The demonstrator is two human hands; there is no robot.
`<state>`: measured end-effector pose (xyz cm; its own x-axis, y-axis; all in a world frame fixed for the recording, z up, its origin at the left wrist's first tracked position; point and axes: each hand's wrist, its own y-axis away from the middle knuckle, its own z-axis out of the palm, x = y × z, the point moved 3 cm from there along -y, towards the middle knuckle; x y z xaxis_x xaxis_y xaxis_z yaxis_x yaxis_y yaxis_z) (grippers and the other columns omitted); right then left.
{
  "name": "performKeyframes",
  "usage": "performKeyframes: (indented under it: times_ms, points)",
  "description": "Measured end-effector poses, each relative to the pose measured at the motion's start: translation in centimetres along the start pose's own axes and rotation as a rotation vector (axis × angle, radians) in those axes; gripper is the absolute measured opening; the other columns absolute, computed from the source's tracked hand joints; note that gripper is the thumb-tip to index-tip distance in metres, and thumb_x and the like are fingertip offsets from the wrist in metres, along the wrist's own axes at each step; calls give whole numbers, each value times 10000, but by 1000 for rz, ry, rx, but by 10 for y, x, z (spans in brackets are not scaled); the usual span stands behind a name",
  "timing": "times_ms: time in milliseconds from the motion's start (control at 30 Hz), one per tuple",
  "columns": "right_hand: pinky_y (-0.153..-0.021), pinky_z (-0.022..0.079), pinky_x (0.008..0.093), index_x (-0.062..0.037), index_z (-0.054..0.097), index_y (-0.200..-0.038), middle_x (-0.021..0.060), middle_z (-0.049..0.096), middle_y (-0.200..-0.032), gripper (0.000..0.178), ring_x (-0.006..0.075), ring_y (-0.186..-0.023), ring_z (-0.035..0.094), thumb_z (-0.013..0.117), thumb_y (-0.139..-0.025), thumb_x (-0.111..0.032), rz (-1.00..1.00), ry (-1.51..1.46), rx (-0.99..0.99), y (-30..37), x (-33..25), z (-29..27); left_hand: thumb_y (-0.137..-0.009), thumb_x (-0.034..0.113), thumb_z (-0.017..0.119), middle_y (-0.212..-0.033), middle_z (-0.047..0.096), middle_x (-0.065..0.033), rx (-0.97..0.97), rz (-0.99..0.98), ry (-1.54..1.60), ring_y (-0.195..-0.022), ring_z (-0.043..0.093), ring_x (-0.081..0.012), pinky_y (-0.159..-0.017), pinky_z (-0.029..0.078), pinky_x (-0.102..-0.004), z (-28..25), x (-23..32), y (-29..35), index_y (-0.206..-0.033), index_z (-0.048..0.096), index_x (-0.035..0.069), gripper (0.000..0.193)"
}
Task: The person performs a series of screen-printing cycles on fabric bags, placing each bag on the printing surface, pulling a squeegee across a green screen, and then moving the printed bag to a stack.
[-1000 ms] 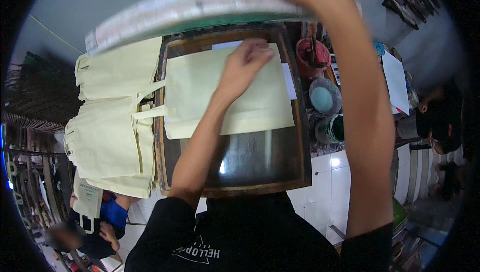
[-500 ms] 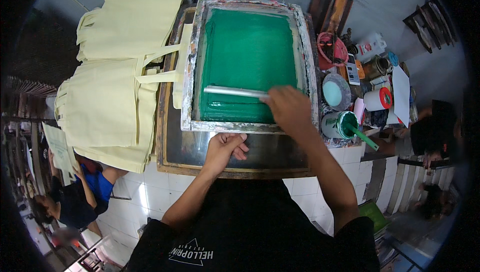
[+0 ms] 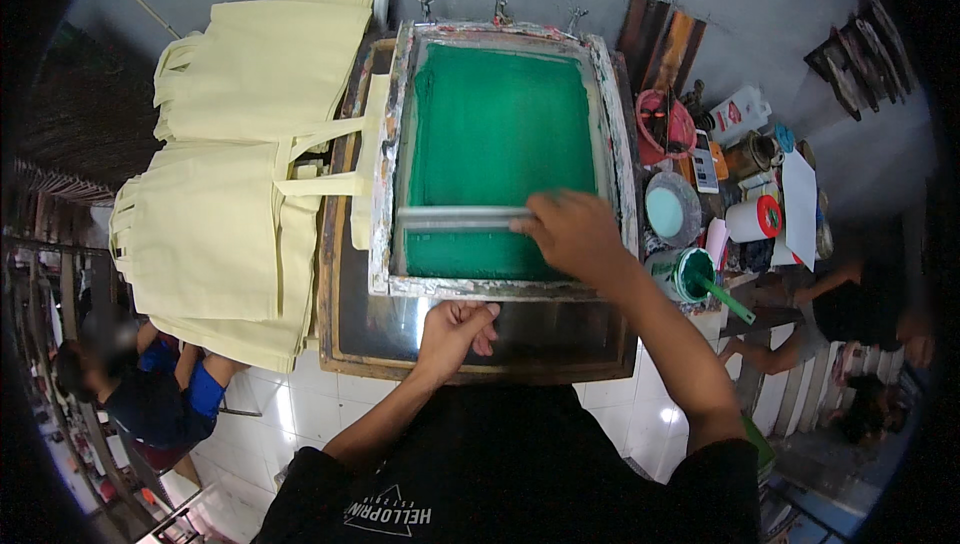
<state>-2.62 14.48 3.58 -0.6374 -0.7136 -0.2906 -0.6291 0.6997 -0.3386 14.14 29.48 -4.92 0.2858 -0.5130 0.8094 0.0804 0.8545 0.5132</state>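
Note:
A printing screen (image 3: pixel 500 129) with green mesh in a paint-stained frame lies flat on the dark glass-topped table (image 3: pixel 350 344). My right hand (image 3: pixel 570 234) grips the right end of a long grey squeegee (image 3: pixel 460 219) that lies across the lower part of the mesh. My left hand (image 3: pixel 455 329) presses its curled fingers on the near edge of the screen frame. A cream cloth bag lies under the screen; only its handles (image 3: pixel 345 159) stick out on the left.
Stacks of cream cloth bags (image 3: pixel 230 174) lie left of the table. On the right are a red tub (image 3: pixel 665 124), a round lid (image 3: pixel 670 212), a green paint pot with a stick (image 3: pixel 695 274), tape and bottles. Other people sit lower left and far right.
The screen came down over the bag a second ago. My right hand took the squeegee and has drawn it a little nearer to me; my left hand moved to the frame's near edge.

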Motion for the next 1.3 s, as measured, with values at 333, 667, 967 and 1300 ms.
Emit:
performKeyframes:
  times_ms: [333,667,967,1300]
  points:
    - [-819,524,545,-87,717,-1088,220,730,-953,397,445,-919,690,667,-928,-447,173,39,-189,-180,149,18,-1008,208,589,-1021,729,-250,-138,-262,265,-823,745,-281,-732,592,-355,-13,1,-3,-1180,622,-73,331]
    - [-834,541,515,-43,735,-1048,201,744,-1003,618,382,-949,714,647,-881,-631,258,277,-72,-210,157,29,-1018,179,593,-1126,728,-198,-507,-36,-37,-958,730,-244,-846,571,-328,-18,100,-38,-1170,660,-6,248]
    - [-737,570,480,-65,716,-951,143,742,-943,654,332,-852,734,613,-865,-705,136,322,90,-169,125,39,-875,199,732,-922,729,-207,392,1170,-1215,-856,686,-411,-814,537,-490,-39,271,-197,-1095,733,45,268]
    - [-719,566,472,-58,693,-893,139,725,-910,618,336,-879,721,642,-859,-672,158,289,2,-103,82,25,-863,323,767,-805,715,-192,194,724,-1237,-767,706,-360,-722,524,-445,-43,224,-162,-1007,777,91,273]
